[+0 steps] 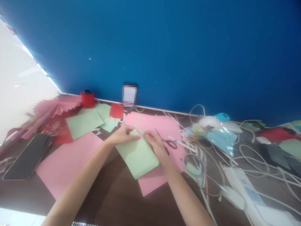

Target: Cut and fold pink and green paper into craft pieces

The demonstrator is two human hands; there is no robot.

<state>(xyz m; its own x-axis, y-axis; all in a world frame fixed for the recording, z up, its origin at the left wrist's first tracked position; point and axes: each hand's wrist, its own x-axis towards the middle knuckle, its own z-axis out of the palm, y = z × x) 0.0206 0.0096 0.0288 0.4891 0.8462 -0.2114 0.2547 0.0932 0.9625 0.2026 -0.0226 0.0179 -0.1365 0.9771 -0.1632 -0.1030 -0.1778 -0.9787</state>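
Pinches the far edge of a green sheet [138, 157] with the left hand [122, 135], closed thumb to fingers. Pinches the same edge with the right hand [155, 141], closed at the fingertips. Holds the sheet over the dark table [113, 194], partly above pink paper [175, 125], with scissors [171, 144] just beside the right hand. On a white container [209, 122] and a red packet [56, 130], marks too blurred to read; on the upright panel [129, 95] by the blue wall [164, 47], mosaic.
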